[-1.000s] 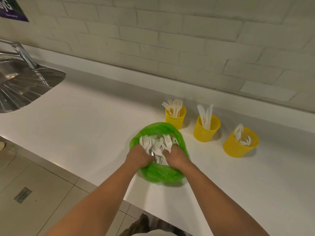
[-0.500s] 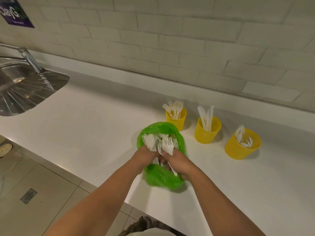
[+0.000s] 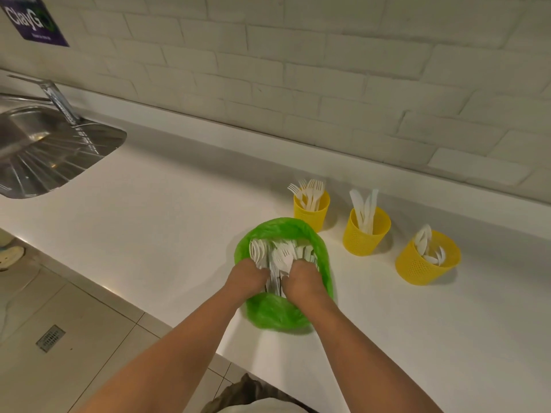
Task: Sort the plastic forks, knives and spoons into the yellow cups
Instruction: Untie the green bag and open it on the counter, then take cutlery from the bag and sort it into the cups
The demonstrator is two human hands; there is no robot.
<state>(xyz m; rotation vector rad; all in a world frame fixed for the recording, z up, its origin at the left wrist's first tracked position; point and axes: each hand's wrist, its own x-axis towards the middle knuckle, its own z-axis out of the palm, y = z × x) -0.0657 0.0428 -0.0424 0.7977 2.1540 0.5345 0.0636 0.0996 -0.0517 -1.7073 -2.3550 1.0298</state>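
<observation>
Left hand (image 3: 246, 278) & right hand (image 3: 302, 283) in green bag (image 3: 277, 314) on tabletop (image 3: 167, 228). Spoons (image 3: 258, 253) lie just past left knuckles, forks (image 3: 284, 257) past right. Fingers buried in the pile, can't tell grip.

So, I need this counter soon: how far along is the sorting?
Some forks, knives and spoons already stand in separate yellow cups. The left hand and right hand each grip unsorted cutlery inside the green bag; that whole pile remains.

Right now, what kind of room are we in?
Most likely a kitchen or shared pantry: a steel sink with a tap is set into a long white counter, and a tiled wall runs behind it.
</observation>
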